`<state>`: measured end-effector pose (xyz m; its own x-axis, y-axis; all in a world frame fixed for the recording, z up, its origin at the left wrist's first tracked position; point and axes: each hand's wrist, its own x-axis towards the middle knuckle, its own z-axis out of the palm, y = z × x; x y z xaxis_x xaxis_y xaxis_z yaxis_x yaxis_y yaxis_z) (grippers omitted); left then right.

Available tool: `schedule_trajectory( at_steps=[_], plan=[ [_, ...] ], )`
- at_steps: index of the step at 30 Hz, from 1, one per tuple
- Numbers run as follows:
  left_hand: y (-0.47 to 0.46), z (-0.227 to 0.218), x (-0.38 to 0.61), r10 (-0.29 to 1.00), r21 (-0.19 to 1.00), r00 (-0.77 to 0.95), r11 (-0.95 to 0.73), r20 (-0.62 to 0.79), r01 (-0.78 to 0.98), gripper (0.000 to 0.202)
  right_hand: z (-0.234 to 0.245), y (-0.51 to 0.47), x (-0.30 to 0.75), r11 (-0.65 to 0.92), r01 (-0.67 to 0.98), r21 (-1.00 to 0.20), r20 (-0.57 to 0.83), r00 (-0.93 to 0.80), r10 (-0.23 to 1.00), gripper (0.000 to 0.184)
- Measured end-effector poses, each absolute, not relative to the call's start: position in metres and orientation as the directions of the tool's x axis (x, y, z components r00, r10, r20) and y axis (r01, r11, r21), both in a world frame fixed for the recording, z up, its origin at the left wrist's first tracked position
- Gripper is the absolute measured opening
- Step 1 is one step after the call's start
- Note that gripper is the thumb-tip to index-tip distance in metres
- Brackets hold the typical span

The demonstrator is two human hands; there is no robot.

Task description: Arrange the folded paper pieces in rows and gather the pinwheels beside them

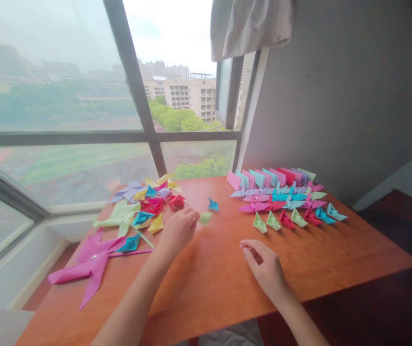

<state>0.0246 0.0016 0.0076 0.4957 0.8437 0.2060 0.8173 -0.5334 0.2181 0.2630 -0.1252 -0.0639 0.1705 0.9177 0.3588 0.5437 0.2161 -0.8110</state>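
Observation:
My left hand (179,228) is over the middle of the table, its fingers pinched on a pale green paper boat (205,219) that looks slightly blurred. A small blue paper boat (213,204) sits just beyond it. To the left of that hand, blue, red and yellow folded boats, such as a red boat (176,202), lie among paper pinwheels. My right hand (264,265) rests low over the tabletop with fingers curled and tips together, nothing visible in them. Farther right, a row of upright paper boats (287,219) in green, red and blue is nearest to it.
A large magenta pinwheel (95,262) and a pale green pinwheel (122,214) lie at the left. Behind the boat row are rows of folded cranes (258,205) and paper planes (259,178). The wooden table (206,283) stands against a window and a grey wall (328,96).

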Motion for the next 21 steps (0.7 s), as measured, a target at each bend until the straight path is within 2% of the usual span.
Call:
schedule_trajectory(
  at_steps=[6, 10, 16, 21],
  plan=[
    [-0.047, 0.005, 0.031, 0.753, 0.314, 0.628, -0.655, 0.197, 0.687, 0.022, -0.060, -0.125, 0.258, 0.238, 0.563, -0.791, 0.379, 0.146, 0.914, 0.019],
    [-0.068, -0.001, 0.036, 0.719, 0.362, 0.670, -0.683, 0.183, 0.635, 0.024, -0.055, -0.128, 0.253, 0.290, 0.573, -0.767, 0.394, 0.063, 0.917, 0.018],
    [-0.081, -0.003, 0.039, 0.706, 0.388, 0.687, -0.690, 0.173, 0.611, 0.026, -0.048, -0.131, 0.247, 0.368, 0.570, -0.735, 0.408, -0.061, 0.911, 0.016],
    [-0.083, -0.007, 0.037, 0.721, 0.503, 0.642, -0.669, 0.260, 0.548, 0.028, -0.041, -0.134, 0.253, 0.385, 0.609, -0.693, 0.422, -0.090, 0.902, 0.016]
  ],
)
